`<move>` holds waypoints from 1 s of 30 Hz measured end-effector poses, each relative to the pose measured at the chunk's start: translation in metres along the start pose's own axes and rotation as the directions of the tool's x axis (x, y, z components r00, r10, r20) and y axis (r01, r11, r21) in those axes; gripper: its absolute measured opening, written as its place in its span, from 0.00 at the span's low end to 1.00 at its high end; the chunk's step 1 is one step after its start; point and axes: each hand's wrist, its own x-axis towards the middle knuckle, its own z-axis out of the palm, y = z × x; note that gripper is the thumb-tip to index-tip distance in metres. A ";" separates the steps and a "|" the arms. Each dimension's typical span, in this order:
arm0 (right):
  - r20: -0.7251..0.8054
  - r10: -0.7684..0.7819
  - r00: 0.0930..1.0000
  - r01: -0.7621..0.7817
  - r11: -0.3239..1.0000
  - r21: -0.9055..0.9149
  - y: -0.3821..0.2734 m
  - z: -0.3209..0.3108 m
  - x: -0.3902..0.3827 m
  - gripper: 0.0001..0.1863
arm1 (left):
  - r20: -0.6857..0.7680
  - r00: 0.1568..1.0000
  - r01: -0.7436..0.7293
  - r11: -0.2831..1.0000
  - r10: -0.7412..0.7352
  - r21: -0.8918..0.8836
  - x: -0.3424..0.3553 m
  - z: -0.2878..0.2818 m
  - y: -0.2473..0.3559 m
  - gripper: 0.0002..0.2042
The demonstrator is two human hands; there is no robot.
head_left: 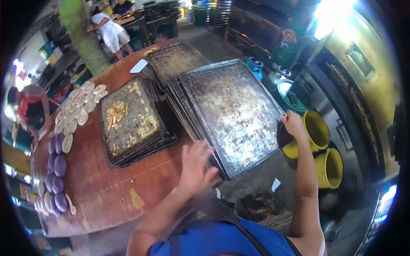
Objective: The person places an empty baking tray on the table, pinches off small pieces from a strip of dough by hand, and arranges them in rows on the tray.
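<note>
A large worn baking tray (239, 106), its metal scuffed bright in the middle, lies tilted on top of a stack of dark trays (177, 100). My right hand (294, 123) is closed at the tray's right edge. Just below its fingers is a dark patch (284, 136) that I cannot make out. Close to the tray's near left corner, my left hand (195, 168) has its fingers spread, slightly blurred, and holds nothing. Left of it stands a lower stack topped by a crusted baking tray (133, 117) with yellowish scraps on it.
The reddish table (98, 179) carries pale dough coils (81, 102) and purple dough pieces (57, 183) along its left side. Behind the stacks lies another tray (177, 59). Yellow buckets (331, 168) stand on the right. Co-workers (112, 32) are at the far side and left (34, 104).
</note>
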 end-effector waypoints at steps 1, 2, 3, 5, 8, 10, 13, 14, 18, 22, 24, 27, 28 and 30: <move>0.129 -0.005 0.992 0.009 0.999 -0.032 -0.007 0.001 0.003 0.20 | -0.111 0.978 0.175 0.984 -0.174 0.004 -0.005 0.003 -0.004 0.31; 0.253 -0.005 0.967 0.024 0.997 -0.069 -0.011 0.002 0.005 0.20 | -0.123 0.971 0.210 0.977 -0.206 0.025 -0.007 0.010 -0.007 0.31; 0.206 -0.042 0.978 0.051 0.998 -0.034 -0.007 0.002 0.004 0.21 | -0.090 0.898 0.397 0.880 -0.431 -0.262 -0.008 0.019 -0.008 0.31; 0.224 -0.062 0.973 0.037 0.992 0.118 0.005 0.013 0.006 0.22 | 0.030 0.769 0.510 0.586 -0.638 -0.630 -0.016 0.043 -0.008 0.31; 0.224 -0.065 0.973 0.003 0.964 0.267 0.000 0.006 -0.006 0.25 | 0.254 0.698 0.647 0.439 -0.669 -0.623 0.007 0.035 0.018 0.28; 0.350 -0.012 0.937 -0.072 0.971 0.226 -0.027 -0.015 -0.013 0.26 | 0.166 0.570 0.666 0.334 -0.805 -0.667 0.007 0.028 0.014 0.17; 0.388 -0.009 0.922 -0.123 0.941 0.314 -0.036 -0.023 -0.021 0.27 | 0.040 0.619 0.639 0.473 -0.784 -0.606 0.008 0.011 0.012 0.17; 0.351 -0.024 0.936 -0.120 0.917 0.382 -0.034 -0.020 -0.025 0.27 | 0.041 0.587 0.717 0.496 -0.809 -0.489 0.016 -0.002 0.022 0.16; 0.561 0.136 0.817 -0.537 0.535 0.652 -0.040 -0.018 -0.034 0.33 | -0.035 0.630 0.689 0.580 -0.776 -0.435 0.010 -0.036 0.042 0.16; 0.422 -0.103 0.901 -0.297 0.562 0.772 0.011 0.004 -0.041 0.15 | 0.113 0.589 0.745 0.483 -0.801 -0.461 -0.023 -0.050 0.025 0.19; 0.516 0.101 0.851 -0.525 0.207 0.826 -0.031 -0.027 -0.056 0.24 | 0.028 0.573 0.726 0.491 -0.819 -0.482 -0.049 -0.061 0.027 0.19; 0.449 0.025 0.893 -0.446 0.178 0.877 -0.073 -0.055 -0.097 0.28 | -0.017 0.616 0.654 0.524 -0.787 -0.546 -0.102 -0.091 0.032 0.16; 0.386 0.026 0.922 -0.384 0.183 0.905 -0.090 -0.062 -0.113 0.28 | -0.027 0.611 0.653 0.523 -0.791 -0.548 -0.129 -0.104 0.032 0.16; 0.430 0.002 0.903 -0.422 0.195 0.886 -0.146 -0.074 -0.157 0.29 | -0.121 0.639 0.566 0.571 -0.760 -0.595 -0.189 -0.124 0.028 0.17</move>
